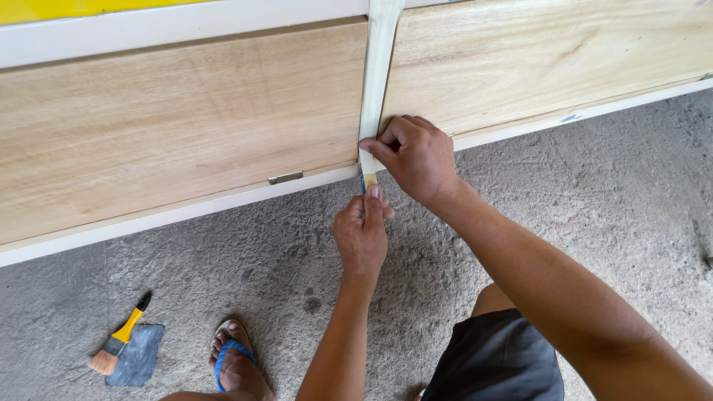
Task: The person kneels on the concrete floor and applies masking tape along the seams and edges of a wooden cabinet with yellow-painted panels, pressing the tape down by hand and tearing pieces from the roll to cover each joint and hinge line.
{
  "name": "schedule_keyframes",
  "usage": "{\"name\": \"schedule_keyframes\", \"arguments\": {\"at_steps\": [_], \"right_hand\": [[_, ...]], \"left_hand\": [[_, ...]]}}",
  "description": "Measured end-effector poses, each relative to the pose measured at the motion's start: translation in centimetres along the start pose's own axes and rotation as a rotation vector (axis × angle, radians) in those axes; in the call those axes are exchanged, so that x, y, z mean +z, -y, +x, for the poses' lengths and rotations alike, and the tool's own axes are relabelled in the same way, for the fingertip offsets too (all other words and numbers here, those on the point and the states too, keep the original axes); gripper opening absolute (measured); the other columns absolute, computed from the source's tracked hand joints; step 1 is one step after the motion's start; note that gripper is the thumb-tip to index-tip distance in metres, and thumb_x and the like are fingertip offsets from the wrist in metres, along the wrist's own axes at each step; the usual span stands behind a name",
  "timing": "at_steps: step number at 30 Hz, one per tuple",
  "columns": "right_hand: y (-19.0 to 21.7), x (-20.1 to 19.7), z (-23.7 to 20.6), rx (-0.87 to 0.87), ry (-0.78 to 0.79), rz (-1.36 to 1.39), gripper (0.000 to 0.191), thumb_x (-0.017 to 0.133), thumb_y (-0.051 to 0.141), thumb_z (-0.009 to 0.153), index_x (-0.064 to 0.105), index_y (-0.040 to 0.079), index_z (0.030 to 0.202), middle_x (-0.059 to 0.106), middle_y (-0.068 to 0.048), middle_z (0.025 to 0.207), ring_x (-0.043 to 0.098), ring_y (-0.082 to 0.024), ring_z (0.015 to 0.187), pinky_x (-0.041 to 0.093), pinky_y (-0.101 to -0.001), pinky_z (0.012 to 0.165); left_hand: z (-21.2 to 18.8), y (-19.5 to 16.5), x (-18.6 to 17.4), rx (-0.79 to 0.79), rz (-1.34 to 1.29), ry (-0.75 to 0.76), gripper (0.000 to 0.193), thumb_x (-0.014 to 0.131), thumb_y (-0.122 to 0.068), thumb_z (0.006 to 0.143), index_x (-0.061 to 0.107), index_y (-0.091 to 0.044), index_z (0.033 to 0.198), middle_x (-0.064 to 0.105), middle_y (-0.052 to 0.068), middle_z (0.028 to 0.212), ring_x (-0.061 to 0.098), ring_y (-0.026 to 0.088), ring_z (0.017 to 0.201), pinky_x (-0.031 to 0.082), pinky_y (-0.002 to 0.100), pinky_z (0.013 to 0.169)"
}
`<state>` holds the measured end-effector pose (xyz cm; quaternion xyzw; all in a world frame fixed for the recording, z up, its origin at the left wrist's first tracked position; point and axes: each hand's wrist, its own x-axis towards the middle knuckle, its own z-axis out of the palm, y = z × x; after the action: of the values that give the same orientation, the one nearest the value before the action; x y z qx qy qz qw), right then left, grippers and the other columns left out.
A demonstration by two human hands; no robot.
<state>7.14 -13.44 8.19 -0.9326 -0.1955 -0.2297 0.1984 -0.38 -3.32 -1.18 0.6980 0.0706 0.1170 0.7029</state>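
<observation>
Pinching the tape strip (376, 74) against the seam, my right hand (416, 157) holds its lower end — the strip runs straight up from that grip. My left hand (362, 236), just below, closes on a small blue-handled tool (362, 180) — blade touching the tape's end.

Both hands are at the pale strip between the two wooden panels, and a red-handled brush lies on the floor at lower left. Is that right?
Not quite: the brush has a yellow handle, not red, as the head view shows. The rest holds: the right hand and left hand are at the pale strip between the two wooden panels, and the brush lies on the floor at lower left.
</observation>
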Motion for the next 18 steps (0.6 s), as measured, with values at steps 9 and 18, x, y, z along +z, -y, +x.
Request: {"name": "schedule_keyframes", "arguments": {"at_steps": [9,18], "right_hand": [[1.1,-1.0,1.0,0.15,0.084,0.007,0.039,0.082,0.036,0.089,0.063,0.011,0.065,0.064,0.0,0.056,0.058,-0.011,0.043,0.047,-0.0288,0.041],[2.0,-5.7,4.1,-0.005,-0.05,0.085,0.021,0.07,0.024,0.101,0.068,0.009,0.087,0.064,0.002,0.06,0.057,-0.009,0.046,0.045,-0.0255,0.04]], "left_hand": [[-0.3,-0.1,-0.3,0.227,0.025,0.01,0.047,0.053,-0.033,0.106,0.067,-0.002,0.074,0.071,0.01,0.068,0.071,0.019,0.062,0.053,0.035,0.058],[-0.1,-0.5,-0.7,0.201,-0.028,0.006,0.045,0.054,-0.033,0.106,0.068,-0.004,0.074,0.069,0.008,0.065,0.068,0.017,0.059,0.051,0.034,0.054]]}}
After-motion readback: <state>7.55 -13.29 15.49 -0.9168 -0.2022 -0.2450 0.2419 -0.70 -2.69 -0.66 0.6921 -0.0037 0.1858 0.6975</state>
